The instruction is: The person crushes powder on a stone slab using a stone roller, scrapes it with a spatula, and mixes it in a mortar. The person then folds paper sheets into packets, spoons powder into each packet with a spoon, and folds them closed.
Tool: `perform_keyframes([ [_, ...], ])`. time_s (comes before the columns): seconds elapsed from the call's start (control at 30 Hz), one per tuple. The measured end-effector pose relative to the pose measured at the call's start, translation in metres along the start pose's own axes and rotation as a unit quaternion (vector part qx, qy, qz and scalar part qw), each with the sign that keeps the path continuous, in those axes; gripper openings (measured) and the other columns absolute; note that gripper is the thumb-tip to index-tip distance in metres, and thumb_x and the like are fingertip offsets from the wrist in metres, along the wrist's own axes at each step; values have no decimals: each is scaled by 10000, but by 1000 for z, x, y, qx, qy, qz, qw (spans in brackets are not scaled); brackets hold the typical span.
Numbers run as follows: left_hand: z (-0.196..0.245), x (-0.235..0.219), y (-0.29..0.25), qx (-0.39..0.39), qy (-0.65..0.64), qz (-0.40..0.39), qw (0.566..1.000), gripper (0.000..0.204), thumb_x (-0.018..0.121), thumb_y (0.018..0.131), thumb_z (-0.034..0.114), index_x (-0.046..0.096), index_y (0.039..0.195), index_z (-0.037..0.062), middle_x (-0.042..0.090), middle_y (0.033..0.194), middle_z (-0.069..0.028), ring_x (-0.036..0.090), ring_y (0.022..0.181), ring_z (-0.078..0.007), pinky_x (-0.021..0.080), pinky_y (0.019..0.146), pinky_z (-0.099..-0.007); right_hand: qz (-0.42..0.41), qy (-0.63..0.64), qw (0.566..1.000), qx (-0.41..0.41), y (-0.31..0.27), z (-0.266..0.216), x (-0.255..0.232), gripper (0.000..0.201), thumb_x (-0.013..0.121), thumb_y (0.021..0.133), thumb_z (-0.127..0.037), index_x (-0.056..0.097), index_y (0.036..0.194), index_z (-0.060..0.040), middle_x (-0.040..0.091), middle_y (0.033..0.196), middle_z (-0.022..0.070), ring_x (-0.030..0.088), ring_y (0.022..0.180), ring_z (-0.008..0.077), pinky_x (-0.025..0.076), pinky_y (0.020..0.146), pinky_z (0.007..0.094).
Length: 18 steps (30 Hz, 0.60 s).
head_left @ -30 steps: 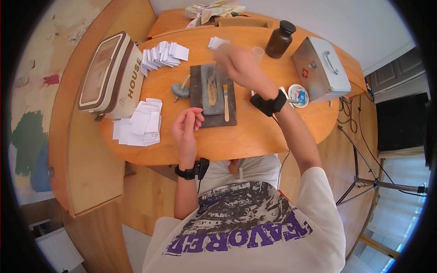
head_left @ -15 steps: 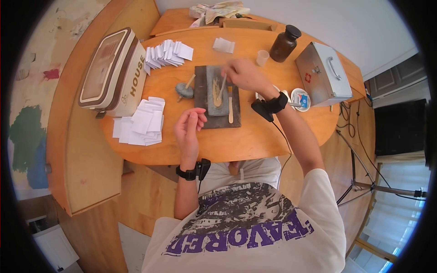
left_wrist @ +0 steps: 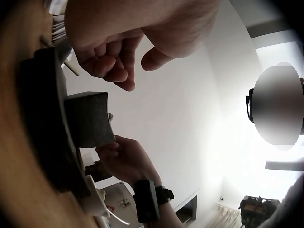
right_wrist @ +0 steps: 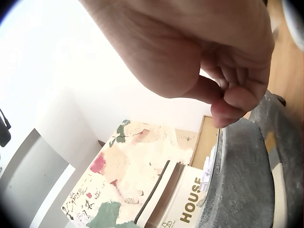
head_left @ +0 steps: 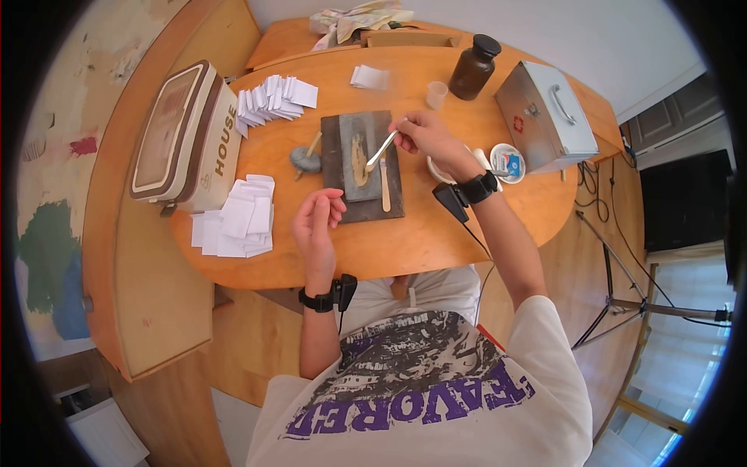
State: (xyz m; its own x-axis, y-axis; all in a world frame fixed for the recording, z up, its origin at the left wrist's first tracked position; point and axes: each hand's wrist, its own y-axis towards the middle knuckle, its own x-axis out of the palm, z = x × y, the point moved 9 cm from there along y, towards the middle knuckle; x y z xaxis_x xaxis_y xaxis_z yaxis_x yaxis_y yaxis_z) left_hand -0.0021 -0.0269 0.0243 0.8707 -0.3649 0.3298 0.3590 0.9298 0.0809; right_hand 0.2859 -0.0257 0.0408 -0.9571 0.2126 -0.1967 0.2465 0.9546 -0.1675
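In the head view my right hand (head_left: pixel 429 142) pinches a slim, pale, shiny stick-like tool (head_left: pixel 381 150) between thumb and fingers. Its lower tip is over the right side of a grey stone slab (head_left: pixel 374 190). A long streak of tan paste or powder (head_left: pixel 359 156) runs down the slab's middle. Under the slab is a dark board (head_left: pixel 332 144), and a flat brush (head_left: pixel 385 191) with a wooden handle lies along its right side. My left hand (head_left: pixel 317 222), fingers loosely bent and holding nothing, hovers by the board's near left corner.
Left of the board sits a grey rounded stone (head_left: pixel 305 159) with a stick. White paper packets (head_left: pixel 245 214) lie further left, beside a "HOUSE" box (head_left: pixel 218 156). At right are a small cup (head_left: pixel 436 95), a brown bottle (head_left: pixel 473 71), a metal case (head_left: pixel 545 117) and a white bowl (head_left: pixel 499 149).
My right hand swept from the slab's far end, set the tool's tip on the tan streak, then drew it toward the slab's right side. My left hand has barely moved.
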Motion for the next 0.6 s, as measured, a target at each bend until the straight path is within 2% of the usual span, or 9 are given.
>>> perform_keyframes([
  [0.13, 2, 0, -1, -5, 9, 2, 1000, 303, 587, 1202, 208, 772, 1180, -32, 710, 970, -20, 556, 832, -64, 429, 733, -237, 74, 94, 993, 14, -22, 20, -53, 280, 561, 1189, -207, 762, 1136, -19, 700, 890, -13, 588, 775, 73, 480, 715, 240],
  [0.2, 3, 1, -1, 0, 6, 2, 1000, 301, 587, 1202, 206, 772, 1179, -30, 709, 972, -16, 554, 830, -65, 430, 735, -234, 74, 47, 996, 6, -39, 13, -81, 268, 564, 1185, -191, 761, 1133, -15, 704, 893, -10, 597, 786, 68, 479, 719, 243],
  [0.3, 1, 6, -3, -1, 10, -19, 1000, 284, 597, 1196, 199, 767, 1208, -28, 710, 992, -17, 588, 857, -79, 433, 743, -232, 193, 0, 981, -6, -79, -11, -121, 258, 565, 1185, -164, 758, 1112, -10, 712, 879, -1, 614, 756, 59, 474, 613, 250],
  [0.33, 1, 9, -3, -2, 8, -20, 1000, 284, 597, 1196, 199, 767, 1208, -28, 710, 992, -17, 588, 857, -79, 433, 743, -232, 195, -1, 981, -5, -83, -5, -128, 258, 565, 1185, -164, 758, 1112, -10, 712, 879, -1, 614, 756, 59, 474, 613, 250],
  [0.4, 3, 17, -6, -3, 34, -24, 999, 209, 695, 1155, 182, 775, 1177, -9, 710, 985, 8, 583, 857, -56, 454, 730, -239, 242, -121, 960, -76, -94, -9, -146, 266, 585, 1160, -163, 773, 1126, 22, 747, 850, 44, 713, 805, 113, 563, 713, 321],
  [0.43, 4, 21, -8, -4, 33, -25, 999, 209, 695, 1155, 182, 775, 1177, -9, 710, 985, 8, 583, 857, -56, 454, 730, -239, 238, -165, 951, -105, -101, -18, -138, 218, 603, 1155, -135, 759, 1114, 11, 733, 823, 71, 732, 795, 144, 564, 707, 344],
  [0.47, 6, 29, -11, 11, 107, -42, 993, 183, 734, 1126, 166, 773, 1190, -1, 701, 959, 7, 596, 849, -66, 461, 713, -244, 238, -165, 951, -104, -106, -21, -134, 218, 603, 1155, -135, 759, 1114, 11, 733, 823, 71, 732, 795, 144, 564, 707, 344],
  [0.53, 15, 41, -17, 26, 181, -57, 982, 178, 773, 1097, 150, 771, 1203, 7, 691, 934, 5, 609, 841, -76, 468, 695, -248, 213, -284, 905, -235, -118, -54, -112, 155, 637, 1138, -100, 740, 1097, 8, 728, 846, 104, 726, 767, 205, 559, 706, 356],
  [0.6, 34, 70, -28, 104, 402, -145, 898, 254, 825, 994, 12, 771, 1242, 10, 698, 952, -50, 678, 814, -146, 537, 697, -320, 222, -294, 889, -270, -129, -67, -108, 100, 662, 1120, -67, 734, 1102, 2, 730, 884, 123, 730, 769, 253, 560, 702, 368],
])
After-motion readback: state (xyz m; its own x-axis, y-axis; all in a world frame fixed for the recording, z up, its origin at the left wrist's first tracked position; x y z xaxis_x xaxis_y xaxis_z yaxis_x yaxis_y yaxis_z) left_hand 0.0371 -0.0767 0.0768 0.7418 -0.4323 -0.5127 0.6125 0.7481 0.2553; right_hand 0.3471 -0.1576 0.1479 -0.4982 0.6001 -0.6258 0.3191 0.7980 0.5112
